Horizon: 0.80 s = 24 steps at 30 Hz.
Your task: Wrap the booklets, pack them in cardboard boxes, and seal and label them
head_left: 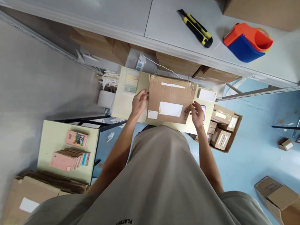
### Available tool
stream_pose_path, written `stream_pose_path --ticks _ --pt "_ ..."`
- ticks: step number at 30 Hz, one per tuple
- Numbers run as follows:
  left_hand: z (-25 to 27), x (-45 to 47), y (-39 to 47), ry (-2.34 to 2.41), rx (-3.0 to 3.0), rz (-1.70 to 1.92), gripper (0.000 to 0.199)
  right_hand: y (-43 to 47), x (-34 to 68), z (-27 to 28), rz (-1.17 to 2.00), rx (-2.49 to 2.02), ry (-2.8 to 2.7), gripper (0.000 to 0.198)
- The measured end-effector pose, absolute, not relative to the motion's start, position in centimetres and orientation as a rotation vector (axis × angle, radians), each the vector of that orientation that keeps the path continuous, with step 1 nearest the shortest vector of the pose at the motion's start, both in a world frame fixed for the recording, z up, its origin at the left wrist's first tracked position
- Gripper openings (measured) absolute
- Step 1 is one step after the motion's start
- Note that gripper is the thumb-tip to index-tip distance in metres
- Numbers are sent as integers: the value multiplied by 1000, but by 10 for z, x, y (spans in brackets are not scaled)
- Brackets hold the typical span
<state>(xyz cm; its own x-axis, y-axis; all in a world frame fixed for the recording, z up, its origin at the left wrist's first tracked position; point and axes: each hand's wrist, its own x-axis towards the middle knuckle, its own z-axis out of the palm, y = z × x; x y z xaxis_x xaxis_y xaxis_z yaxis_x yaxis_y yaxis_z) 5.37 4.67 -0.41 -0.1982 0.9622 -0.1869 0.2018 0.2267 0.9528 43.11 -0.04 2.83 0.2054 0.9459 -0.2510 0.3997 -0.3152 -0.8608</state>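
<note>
Left hand [139,103] fingers clamped on left edge of labelled cardboard box [170,99], right hand [198,115] fingers curled gripping its right edge, box on pale table [121,105], utility knife [195,28] on shelf above

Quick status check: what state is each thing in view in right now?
Brown cardboard box: closed, taped, flat on the pale table.
Left hand: grip on the box's left edge.
Right hand: grip on its right edge.
Yellow-black utility knife: lying on the shelf, blade not visible.
Floor carton: open, holding small boxes.
</note>
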Motion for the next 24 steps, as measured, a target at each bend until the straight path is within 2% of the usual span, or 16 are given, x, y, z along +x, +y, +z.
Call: stream_pose_path --ticks 3,7,14,20,24 --pt "20 58 33 1557 982 1186 53 -13 436 51 986 -1779 -1326 80" --pt "34 66 23 1555 909 1208 44 -19 435 57 934 -1780 -1448 77" --pt "21 77 12 1723 821 856 50 -21 423 31 1062 -1967 -1540 73" --pt "10 41 12 1763 830 909 52 -17 416 47 627 -1945 -1534 64" --pt "-16 -9 36 1902 893 889 49 -8 411 69 363 -1890 -1536 60"
